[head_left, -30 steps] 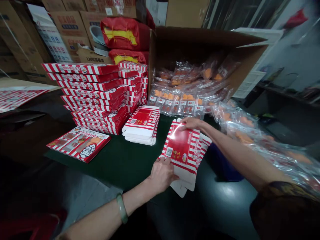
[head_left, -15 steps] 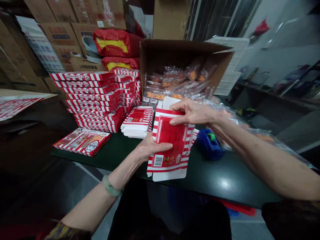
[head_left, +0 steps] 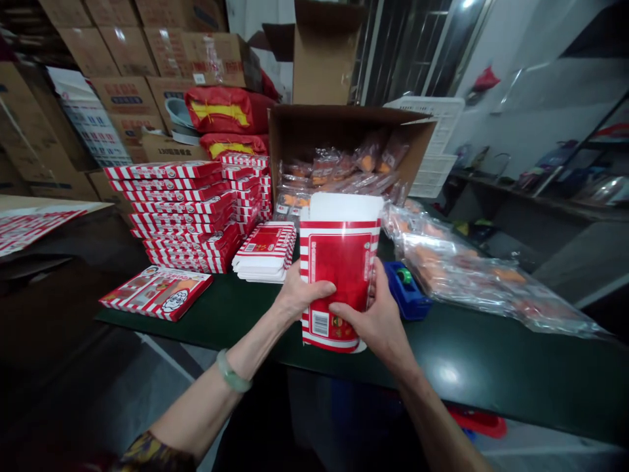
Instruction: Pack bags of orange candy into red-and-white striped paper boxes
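A red-and-white striped carton (head_left: 339,262) is held upright over the table's front edge, its white end flap raised at the top. My left hand (head_left: 302,292) grips its left side, thumb across the front. On the right side, my right hand (head_left: 376,318) grips it low down, thumb on the front and fingers behind. The carton bows slightly between my hands. Just left of it lies a stack of flat cartons (head_left: 265,252). Close by on the right stands a blue tape dispenser (head_left: 407,292) with a green core.
Filled striped boxes (head_left: 181,216) are piled at left, with one box (head_left: 157,292) lying before them. A large cardboard box (head_left: 351,118) of clear bags stands behind. More bagged items (head_left: 472,275) cover the right of the green table (head_left: 472,360).
My right hand has moved from the carton's upper part down to its lower right side. The carton is now more upright and bowed. The view has shifted slightly.
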{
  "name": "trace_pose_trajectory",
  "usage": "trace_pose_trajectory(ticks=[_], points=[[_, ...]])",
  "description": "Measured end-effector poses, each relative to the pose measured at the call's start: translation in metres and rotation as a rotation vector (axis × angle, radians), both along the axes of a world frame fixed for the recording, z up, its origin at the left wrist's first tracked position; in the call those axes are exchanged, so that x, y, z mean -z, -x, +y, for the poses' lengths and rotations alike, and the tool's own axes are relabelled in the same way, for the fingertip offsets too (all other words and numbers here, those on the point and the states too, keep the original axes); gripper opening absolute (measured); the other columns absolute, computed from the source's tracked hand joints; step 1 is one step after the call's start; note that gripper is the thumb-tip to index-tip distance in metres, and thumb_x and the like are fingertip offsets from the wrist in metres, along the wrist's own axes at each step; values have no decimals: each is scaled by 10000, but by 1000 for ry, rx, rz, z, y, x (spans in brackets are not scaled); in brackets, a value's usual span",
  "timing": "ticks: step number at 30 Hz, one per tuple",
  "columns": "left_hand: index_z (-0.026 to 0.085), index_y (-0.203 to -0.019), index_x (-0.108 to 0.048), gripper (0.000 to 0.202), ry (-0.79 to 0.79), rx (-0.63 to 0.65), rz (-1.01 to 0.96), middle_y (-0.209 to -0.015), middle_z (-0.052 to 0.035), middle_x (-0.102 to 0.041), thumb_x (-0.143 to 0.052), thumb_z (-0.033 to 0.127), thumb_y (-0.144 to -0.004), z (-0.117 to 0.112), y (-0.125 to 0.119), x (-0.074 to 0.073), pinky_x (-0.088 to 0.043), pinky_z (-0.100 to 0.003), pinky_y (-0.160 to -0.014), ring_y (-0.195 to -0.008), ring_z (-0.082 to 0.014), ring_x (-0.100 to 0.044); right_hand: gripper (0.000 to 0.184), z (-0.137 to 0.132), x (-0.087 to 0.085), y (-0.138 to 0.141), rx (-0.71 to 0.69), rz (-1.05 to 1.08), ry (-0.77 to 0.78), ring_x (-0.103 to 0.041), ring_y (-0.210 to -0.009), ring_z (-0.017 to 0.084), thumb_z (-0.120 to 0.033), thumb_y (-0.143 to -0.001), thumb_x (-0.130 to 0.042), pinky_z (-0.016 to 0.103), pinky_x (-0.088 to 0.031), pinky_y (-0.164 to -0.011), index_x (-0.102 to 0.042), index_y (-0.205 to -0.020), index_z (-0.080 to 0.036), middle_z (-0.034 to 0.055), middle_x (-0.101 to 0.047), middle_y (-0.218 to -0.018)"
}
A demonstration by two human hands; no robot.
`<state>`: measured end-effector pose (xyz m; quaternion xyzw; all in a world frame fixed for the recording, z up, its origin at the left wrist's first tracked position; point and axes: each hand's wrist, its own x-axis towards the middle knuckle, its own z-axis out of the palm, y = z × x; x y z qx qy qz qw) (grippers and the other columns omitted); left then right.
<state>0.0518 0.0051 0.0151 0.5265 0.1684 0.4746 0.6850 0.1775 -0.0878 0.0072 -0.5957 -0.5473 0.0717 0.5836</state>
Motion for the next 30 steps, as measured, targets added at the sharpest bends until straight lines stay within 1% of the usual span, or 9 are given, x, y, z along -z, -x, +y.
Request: trace_pose_trajectory(ticks=[4,6,9,12,15,18,21,27,30], points=[[114,-858,-652,488,29,-240,37,-787,-57,-723,-855,336,-474,8,0,8,-565,-294,-660,-674,-180,-675,649,10,0,8,-31,307,56,-663,-884,266,-370,-625,-761,452,-546,-793,-516,-1191,-169,118,-674,-1055],[121,-876,-652,476,15,-282,56,-797,-54,-728,-849,327,-496,10,4,6,-570,-297,-660,-680,-182,-681,441,11,-4,7,-112,445,65,-679,-809,241,-370,-672,-733,429,-562,-756,-586,-1042,-179,81,-703,-961],[139,-927,-651,464,99,-179,121,-854,-67,-735,-831,332,-545,12,8,3,-581,-340,-679,-716,-206,-694,336,11,0,4,-231,659,87,-686,-809,230,-410,-754,-665,401,-573,-720,-597,-1008,-201,61,-704,-971],[138,-934,-656,478,273,-25,191,-865,-86,-735,-834,347,-542,18,10,14,-583,-383,-679,-716,-229,-698,350,15,18,5,-249,766,167,-688,-751,229,-456,-797,-602,368,-578,-627,-581,-1024,-191,78,-705,-928],[128,-923,-654,490,226,-64,231,-834,-76,-734,-837,352,-527,30,9,35,-577,-364,-687,-705,-217,-693,343,30,44,5,-128,572,107,-679,-718,218,-453,-812,-573,355,-571,-613,-573,-995,-162,94,-700,-887],[124,-906,-647,471,-10,-178,291,-823,-60,-732,-823,357,-537,44,7,50,-565,-332,-708,-728,-205,-687,362,51,68,0,46,371,-66,-668,-785,210,-414,-799,-587,384,-555,-729,-524,-1043,-153,100,-684,-936],[117,-887,-646,451,-208,-242,333,-846,-69,-732,-812,349,-538,54,7,54,-555,-326,-758,-783,-211,-684,433,67,79,-7,121,301,-149,-655,-834,212,-373,-766,-617,407,-522,-813,-483,-1107,-143,111,-668,-962],[110,-886,-645,502,-246,-187,344,-852,-89,-729,-830,335,-478,52,17,55,-550,-328,-748,-787,-225,-680,528,66,55,-19,132,117,-340,-634,-971,207,-279,-773,-631,352,-534,-816,-433,-1247,-161,145,-591,-1147],[105,-861,-651,498,-230,-147,327,-832,-98,-726,-830,359,-471,45,24,62,-549,-331,-730,-762,-230,-679,533,59,39,-20,36,-24,-362,-629,-999,202,-234,-805,-603,347,-535,-841,-417,-1303,-192,132,-577,-1197]])
